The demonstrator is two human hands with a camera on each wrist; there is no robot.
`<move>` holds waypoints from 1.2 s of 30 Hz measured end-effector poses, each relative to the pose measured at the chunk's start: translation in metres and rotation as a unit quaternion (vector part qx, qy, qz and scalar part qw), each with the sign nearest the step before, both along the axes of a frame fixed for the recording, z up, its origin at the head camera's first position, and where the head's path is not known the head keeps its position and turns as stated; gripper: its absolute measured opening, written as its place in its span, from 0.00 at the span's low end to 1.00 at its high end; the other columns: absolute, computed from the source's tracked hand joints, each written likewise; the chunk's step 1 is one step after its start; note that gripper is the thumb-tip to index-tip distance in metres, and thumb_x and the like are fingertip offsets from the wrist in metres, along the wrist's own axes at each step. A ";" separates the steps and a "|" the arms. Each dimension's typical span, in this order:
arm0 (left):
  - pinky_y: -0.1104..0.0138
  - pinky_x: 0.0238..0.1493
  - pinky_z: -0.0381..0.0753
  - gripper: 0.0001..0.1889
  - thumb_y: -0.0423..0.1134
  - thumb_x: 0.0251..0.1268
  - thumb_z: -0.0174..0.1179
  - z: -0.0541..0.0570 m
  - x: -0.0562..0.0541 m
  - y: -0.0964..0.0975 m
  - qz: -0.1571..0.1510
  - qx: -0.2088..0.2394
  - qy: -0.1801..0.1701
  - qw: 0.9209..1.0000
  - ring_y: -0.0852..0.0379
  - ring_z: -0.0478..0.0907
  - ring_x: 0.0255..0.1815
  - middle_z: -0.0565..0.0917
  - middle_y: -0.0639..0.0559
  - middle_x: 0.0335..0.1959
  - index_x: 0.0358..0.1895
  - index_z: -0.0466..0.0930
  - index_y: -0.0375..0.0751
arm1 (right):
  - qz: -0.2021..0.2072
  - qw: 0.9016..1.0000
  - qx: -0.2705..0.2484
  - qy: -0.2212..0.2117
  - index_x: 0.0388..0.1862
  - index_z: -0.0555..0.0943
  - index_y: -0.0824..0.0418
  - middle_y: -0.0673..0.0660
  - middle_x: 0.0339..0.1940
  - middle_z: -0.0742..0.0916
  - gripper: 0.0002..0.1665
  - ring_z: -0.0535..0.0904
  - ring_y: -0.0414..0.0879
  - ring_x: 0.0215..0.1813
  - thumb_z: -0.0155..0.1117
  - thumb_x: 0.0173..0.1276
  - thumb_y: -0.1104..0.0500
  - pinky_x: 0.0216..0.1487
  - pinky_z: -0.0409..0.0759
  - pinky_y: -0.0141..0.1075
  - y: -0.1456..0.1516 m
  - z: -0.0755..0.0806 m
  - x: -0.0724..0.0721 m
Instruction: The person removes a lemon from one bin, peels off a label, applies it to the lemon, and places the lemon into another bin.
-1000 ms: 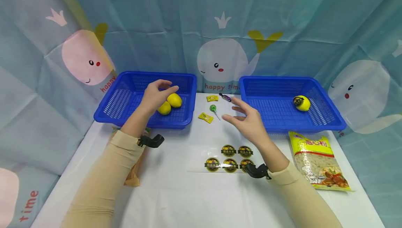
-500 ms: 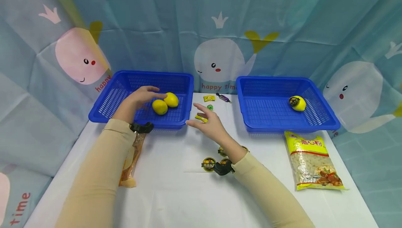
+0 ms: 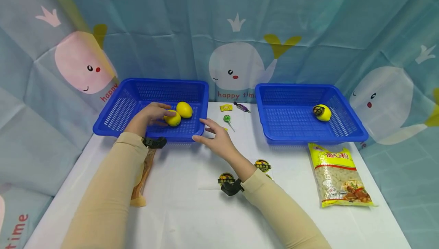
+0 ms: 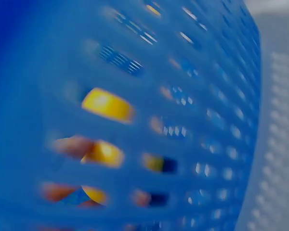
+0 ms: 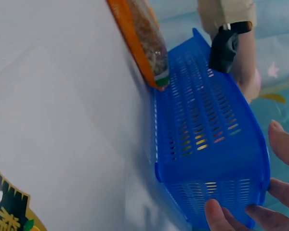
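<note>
My left hand [image 3: 151, 115] reaches into the left blue basket [image 3: 200, 127]. One blurred finger overlaps the nearer lemon [image 3: 174, 119], with the thumb low beside it; how firm the contact is cannot be seen. Another lemon [image 3: 184, 109] lies against it. Through the basket's slots, the left wrist view shows blurred fingertips close to yellow lemon skin [image 4: 106, 105]. My right hand [image 3: 219, 140], fingers spread, is at the same basket's front right corner. In the right wrist view its fingertips overlap the basket rim [image 5: 260, 144], though touch is unclear.
A second blue basket [image 3: 308, 140] at the right holds a lemon with a round label [image 3: 322, 112]. Between the baskets lie wrapped candies [image 3: 226, 107] and a green lollipop [image 3: 227, 118]. Round stickers [image 3: 262, 165] lie in front. Food bags flank them, one yellow [image 3: 337, 176], one brown [image 3: 138, 193].
My left hand has come down over the nearer lemon from above the basket. From beside the candies, my right hand has moved left to the basket's corner. The head view has shifted slightly.
</note>
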State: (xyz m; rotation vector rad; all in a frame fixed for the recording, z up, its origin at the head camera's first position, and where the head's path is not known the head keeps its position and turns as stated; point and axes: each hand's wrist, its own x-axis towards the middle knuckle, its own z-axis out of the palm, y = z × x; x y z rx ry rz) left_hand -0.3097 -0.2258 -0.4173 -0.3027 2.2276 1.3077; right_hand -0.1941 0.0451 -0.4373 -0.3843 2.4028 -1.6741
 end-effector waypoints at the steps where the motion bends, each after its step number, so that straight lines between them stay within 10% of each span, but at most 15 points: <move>1: 0.51 0.63 0.79 0.37 0.44 0.74 0.61 -0.002 0.000 0.000 0.001 -0.001 0.001 1.000 0.38 0.64 0.74 0.58 0.35 0.79 0.80 0.55 0.38 | -0.001 1.000 0.000 0.001 0.76 0.69 0.45 0.53 0.82 0.64 0.42 0.73 0.59 0.72 0.72 0.66 0.43 0.66 0.77 0.51 0.000 0.000 0.000; 10: 0.56 0.60 0.82 0.36 0.45 0.73 0.62 0.008 0.009 -0.004 0.014 0.010 0.021 1.000 0.46 0.72 0.57 0.66 0.35 0.71 0.76 0.59 0.32 | 0.007 1.000 0.006 0.002 0.77 0.67 0.48 0.54 0.82 0.62 0.42 0.74 0.60 0.71 0.72 0.67 0.46 0.63 0.81 0.48 -0.003 0.000 0.000; 17: 0.51 0.65 0.78 0.37 0.48 0.72 0.62 0.029 0.021 0.008 -0.011 0.034 0.045 0.998 0.42 0.71 0.63 0.65 0.35 0.71 0.75 0.60 0.31 | 0.007 1.000 0.018 -0.006 0.77 0.67 0.45 0.52 0.82 0.62 0.42 0.75 0.57 0.71 0.71 0.67 0.44 0.61 0.82 0.47 0.000 0.003 0.000; 25: 0.51 0.61 0.80 0.33 0.49 0.72 0.63 0.054 0.060 0.036 -0.056 0.063 0.113 0.990 0.40 0.75 0.63 0.70 0.37 0.68 0.73 0.66 0.36 | -0.003 0.999 0.012 0.029 0.77 0.68 0.50 0.52 0.80 0.67 0.43 0.71 0.59 0.73 0.73 0.65 0.46 0.63 0.80 0.48 0.007 0.012 0.003; 36: 0.57 0.52 0.86 0.33 0.49 0.66 0.68 0.061 0.116 0.096 -0.016 0.117 0.176 0.977 0.44 0.79 0.57 0.75 0.41 0.62 0.69 0.70 0.38 | -0.039 0.994 -0.032 0.095 0.73 0.71 0.45 0.48 0.72 0.75 0.43 0.78 0.50 0.66 0.78 0.60 0.50 0.58 0.84 0.45 0.026 0.040 0.027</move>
